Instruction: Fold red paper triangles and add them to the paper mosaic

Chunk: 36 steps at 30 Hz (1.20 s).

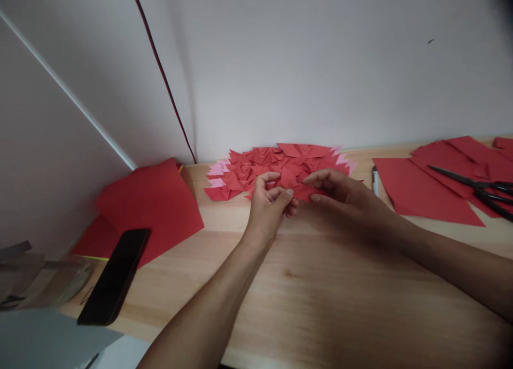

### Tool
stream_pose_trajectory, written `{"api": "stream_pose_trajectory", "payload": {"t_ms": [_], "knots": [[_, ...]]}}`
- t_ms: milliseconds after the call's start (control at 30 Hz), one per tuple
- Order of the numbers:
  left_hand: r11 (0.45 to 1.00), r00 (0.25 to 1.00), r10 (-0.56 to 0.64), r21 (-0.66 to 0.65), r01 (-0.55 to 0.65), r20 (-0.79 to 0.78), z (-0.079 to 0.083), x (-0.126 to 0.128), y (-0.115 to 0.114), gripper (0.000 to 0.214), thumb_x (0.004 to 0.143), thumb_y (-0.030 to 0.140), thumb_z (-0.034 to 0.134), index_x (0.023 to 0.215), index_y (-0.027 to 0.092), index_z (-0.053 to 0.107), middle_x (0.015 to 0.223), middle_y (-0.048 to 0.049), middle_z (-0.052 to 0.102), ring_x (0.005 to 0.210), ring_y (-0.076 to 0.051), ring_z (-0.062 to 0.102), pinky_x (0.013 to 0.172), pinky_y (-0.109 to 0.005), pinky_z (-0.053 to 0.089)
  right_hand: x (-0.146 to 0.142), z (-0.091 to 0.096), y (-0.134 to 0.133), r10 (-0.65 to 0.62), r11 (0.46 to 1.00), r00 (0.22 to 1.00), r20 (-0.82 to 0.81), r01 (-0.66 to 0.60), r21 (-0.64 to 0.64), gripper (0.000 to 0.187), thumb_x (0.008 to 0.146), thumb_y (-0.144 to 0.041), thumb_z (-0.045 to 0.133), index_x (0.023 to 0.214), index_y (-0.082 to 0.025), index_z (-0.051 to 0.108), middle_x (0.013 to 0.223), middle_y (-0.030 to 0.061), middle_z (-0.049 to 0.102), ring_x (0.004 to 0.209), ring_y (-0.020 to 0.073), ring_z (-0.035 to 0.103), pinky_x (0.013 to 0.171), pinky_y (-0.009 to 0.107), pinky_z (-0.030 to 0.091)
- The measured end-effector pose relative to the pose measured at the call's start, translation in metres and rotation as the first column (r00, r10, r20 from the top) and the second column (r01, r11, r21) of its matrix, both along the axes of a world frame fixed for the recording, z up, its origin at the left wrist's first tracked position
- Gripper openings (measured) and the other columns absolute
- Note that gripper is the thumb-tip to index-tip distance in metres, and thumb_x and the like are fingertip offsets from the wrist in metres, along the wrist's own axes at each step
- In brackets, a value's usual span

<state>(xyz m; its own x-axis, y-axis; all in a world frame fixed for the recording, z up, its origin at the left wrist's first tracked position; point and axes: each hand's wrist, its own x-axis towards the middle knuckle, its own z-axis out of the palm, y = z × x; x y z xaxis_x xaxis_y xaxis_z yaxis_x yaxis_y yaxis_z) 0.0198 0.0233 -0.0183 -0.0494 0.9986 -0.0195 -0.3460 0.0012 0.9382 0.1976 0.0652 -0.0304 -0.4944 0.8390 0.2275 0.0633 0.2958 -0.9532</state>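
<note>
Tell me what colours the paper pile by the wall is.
The paper pile is mostly red, pink at both ends; head view.

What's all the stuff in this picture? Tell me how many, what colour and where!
Folded papers: many, red and pink, back middle
Small paper: one, red, before them
Left sheets: several, mostly red, left
Right sheets: several, red, right
Scissors: one pair, black, on right sheets
Pen: one, white, dark cap, beside right sheets
Phone: one, black, partly on left sheets
Container: one, clear, far left
Cable: one, dark, upper left
Back wall: one, pale, top
Table: one, light wood, underneath
Surface: one, grey, bottom left
Left hand: one, bare, holding small paper
Right hand: one, bare, near small paper
</note>
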Motion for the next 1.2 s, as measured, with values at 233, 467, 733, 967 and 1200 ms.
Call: {"api": "stream_pose_trajectory", "payload": {"t_ms": [233, 467, 733, 967, 1200], "knots": [[0.997, 0.997, -0.076, 0.009, 0.076, 0.033, -0.002, -0.001, 0.0, 0.034, 0.077, 0.023, 0.07, 0.097, 0.023, 0.042, 0.061, 0.006, 0.062, 0.047, -0.007, 0.052, 0.05, -0.018, 0.037, 0.0, 0.007, -0.003, 0.011, 0.999, 1.0, -0.027, -0.01, 0.036, 0.02, 0.088, -0.035, 0.065, 0.106, -0.029, 0.061, 0.104, 0.0012, 0.068, 0.097, 0.0201, 0.065, 0.083, 0.035, 0.053], [0.995, 0.994, -0.101, -0.003, 0.101, 0.038, -0.004, -0.001, 0.001, 0.021, 0.08, 0.027, 0.067, 0.093, 0.018, 0.054, 0.065, 0.0023, 0.063, 0.053, -0.007, 0.054, 0.055, -0.02, 0.039, 0.001, 0.008, -0.003, -0.004, 1.0, 0.999, 0.043, 0.003, 0.011, 0.024, 0.088, -0.039, 0.065, 0.109, -0.028, 0.061, 0.105, 0.0031, 0.067, 0.096, 0.021, 0.064, 0.082, 0.036, 0.052], [0.987, 0.95, 0.041, 0.158, 0.009, -0.31, 0.004, 0.002, -0.003, 0.021, 0.078, 0.01, 0.062, 0.098, 0.017, 0.059, 0.084, -0.0022, 0.067, 0.077, -0.012, 0.064, 0.074, -0.025, 0.048, 0.002, 0.015, -0.004, -0.053, 0.99, 0.998, 0.027, 0.056, -0.132, 0.027, 0.09, -0.047, 0.06, 0.108, -0.028, 0.068, 0.096, 0.0026, 0.069, 0.085, 0.0196, 0.063, 0.074, 0.035, 0.05], [0.985, 0.964, 0.085, 0.169, -0.043, -0.251, 0.004, 0.003, -0.003, 0.01, 0.081, 0.019, 0.067, 0.09, 0.016, 0.062, 0.08, -0.0027, 0.069, 0.073, -0.014, 0.066, 0.071, -0.027, 0.051, 0.0, 0.013, -0.005, -0.005, 0.985, 1.0, -0.028, 0.0, -0.174, 0.024, 0.085, -0.043, 0.067, 0.104, -0.027, 0.067, 0.102, 0.0034, 0.071, 0.092, 0.0202, 0.065, 0.078, 0.034, 0.051], [0.975, 0.879, 0.141, 0.22, -0.042, -0.456, 0.005, 0.001, -0.007, 0.01, 0.082, 0.017, 0.067, 0.09, 0.021, 0.072, 0.083, -0.0024, 0.069, 0.075, -0.014, 0.062, 0.071, -0.026, 0.047, -0.002, 0.018, -0.003, -0.078, 0.986, 0.997, 0.025, 0.081, -0.143, 0.029, 0.082, -0.052, 0.068, 0.075, -0.024, 0.065, 0.072, -0.0005, 0.063, 0.065, 0.0147, 0.056, 0.06, 0.029, 0.046]]}}
